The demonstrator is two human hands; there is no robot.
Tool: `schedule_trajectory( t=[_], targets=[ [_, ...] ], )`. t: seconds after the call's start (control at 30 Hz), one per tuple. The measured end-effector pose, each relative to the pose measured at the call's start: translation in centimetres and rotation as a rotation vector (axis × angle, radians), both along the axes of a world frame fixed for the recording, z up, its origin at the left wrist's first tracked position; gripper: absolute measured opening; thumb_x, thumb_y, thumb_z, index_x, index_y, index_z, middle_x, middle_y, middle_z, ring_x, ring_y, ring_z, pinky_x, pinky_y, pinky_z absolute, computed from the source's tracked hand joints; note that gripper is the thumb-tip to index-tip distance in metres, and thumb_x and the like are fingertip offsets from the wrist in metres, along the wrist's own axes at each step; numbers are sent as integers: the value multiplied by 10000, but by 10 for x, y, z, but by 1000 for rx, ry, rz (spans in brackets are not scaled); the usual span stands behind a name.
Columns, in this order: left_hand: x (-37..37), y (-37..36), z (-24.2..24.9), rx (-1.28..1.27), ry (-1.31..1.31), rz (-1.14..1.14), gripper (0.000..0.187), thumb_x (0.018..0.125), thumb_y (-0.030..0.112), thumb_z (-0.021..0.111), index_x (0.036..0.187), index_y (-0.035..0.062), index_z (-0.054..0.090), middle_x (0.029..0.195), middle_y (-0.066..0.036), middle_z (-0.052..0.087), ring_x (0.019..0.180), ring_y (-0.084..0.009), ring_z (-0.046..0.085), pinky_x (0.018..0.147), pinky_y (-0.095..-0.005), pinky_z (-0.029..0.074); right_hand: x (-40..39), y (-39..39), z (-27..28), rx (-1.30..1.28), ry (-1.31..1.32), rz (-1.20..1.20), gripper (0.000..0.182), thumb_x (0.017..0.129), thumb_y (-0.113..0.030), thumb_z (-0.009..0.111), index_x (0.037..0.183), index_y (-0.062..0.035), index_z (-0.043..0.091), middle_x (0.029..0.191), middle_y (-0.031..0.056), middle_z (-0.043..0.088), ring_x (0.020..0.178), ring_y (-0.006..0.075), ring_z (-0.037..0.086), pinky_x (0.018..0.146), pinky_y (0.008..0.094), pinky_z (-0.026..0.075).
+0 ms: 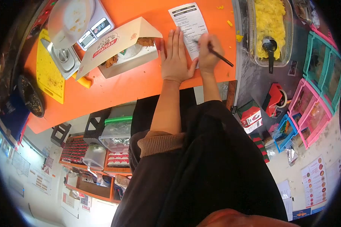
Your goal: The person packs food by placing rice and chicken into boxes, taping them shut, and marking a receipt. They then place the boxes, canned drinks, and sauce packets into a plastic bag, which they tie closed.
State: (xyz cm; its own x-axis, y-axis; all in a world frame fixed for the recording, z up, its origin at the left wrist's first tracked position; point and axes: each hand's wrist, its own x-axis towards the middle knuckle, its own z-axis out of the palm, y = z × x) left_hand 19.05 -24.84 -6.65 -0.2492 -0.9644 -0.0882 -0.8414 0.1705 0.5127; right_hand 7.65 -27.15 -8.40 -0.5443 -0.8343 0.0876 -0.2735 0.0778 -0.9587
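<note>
On the orange table (pixel 140 85) a printed receipt (pixel 186 22) lies flat at the top centre. My left hand (pixel 176 56) rests on the table beside it, fingers spread and touching its left edge. A dark pen (pixel 224 58) is held in my right hand (pixel 209 55), which is over the receipt's lower right part and slightly blurred. Left of my left hand stands an open takeaway box (pixel 115 41) with fried pieces and a white wrapped item inside.
A digital scale (pixel 98 28) and yellow cutting board (pixel 47 72) are at the left, near a dark pan (pixel 31 94). At the right, a clear tub (pixel 267 22) holds yellow food and a black spoon (pixel 269 47). Pink and teal baskets (pixel 322 72) stand farther right.
</note>
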Motion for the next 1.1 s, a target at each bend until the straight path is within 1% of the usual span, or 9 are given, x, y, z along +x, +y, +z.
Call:
schedule_trajectory(
  t=[0.1,0.17,0.4,0.53,0.73,0.9,0.93,1.0,1.1],
  targets=[
    [-1,-1,5,12,-12,-1,928,764,459,587,1438,-52,205,1531,-159,201,1428,-312,152,1132,-529,87,3,0,2,-40,128,166,186,876,-62,602,707,-7,548,623,46,528,525,118,489,489,264,375],
    [-3,1,6,-2,-20,1,930,765,461,589,1441,-45,199,1530,-162,201,1427,-317,154,1129,-534,95,-1,-3,-3,50,-89,-102,161,886,-50,586,733,-14,553,677,58,546,585,138,513,530,271,386],
    [-9,2,11,-3,-60,4,946,747,398,612,1461,-20,155,1541,-164,172,1431,-336,146,1123,-560,120,-46,2,40,-157,567,411,93,897,-15,538,958,-7,608,986,136,575,984,292,534,870,382,445],
    [-12,-1,24,-145,-62,-51,886,808,456,577,1437,-48,208,1520,-190,212,1413,-347,187,1133,-521,135,-140,-60,128,-174,58,130,178,831,-40,577,998,-16,631,1010,134,580,978,291,549,866,388,455],
    [-13,1,24,-124,-65,-41,868,831,478,571,1440,-34,223,1522,-177,219,1417,-336,182,1132,-519,137,-379,-229,81,-80,1185,-222,219,763,-1,586,974,-38,628,936,143,588,898,333,570,802,423,455],
    [-9,-6,29,-160,-78,9,857,842,476,557,1449,-24,217,1522,-185,217,1418,-341,184,1125,-523,155,-439,-297,19,467,1091,58,177,808,-148,572,943,-72,657,959,135,609,947,346,596,779,459,495],
    [-8,-7,29,-107,-49,-5,861,840,476,557,1453,-20,212,1522,-185,217,1417,-344,186,1122,-523,162,-406,-288,77,671,967,-66,145,788,-164,596,896,-88,656,931,120,615,898,349,609,759,471,501],
    [-5,0,28,-32,17,-5,882,825,472,564,1464,-12,195,1523,-181,219,1417,-351,182,1117,-523,179,-452,-300,13,421,1386,33,196,828,-266,573,893,-111,673,859,119,664,772,332,662,650,501,494],
    [-3,-1,45,-28,97,-13,873,822,435,579,1470,-2,189,1537,-171,179,1423,-337,164,1132,-510,155,-420,-282,48,35,712,-37,88,787,-127,641,848,-71,611,805,63,617,686,222,592,652,355,499]
  ],
)
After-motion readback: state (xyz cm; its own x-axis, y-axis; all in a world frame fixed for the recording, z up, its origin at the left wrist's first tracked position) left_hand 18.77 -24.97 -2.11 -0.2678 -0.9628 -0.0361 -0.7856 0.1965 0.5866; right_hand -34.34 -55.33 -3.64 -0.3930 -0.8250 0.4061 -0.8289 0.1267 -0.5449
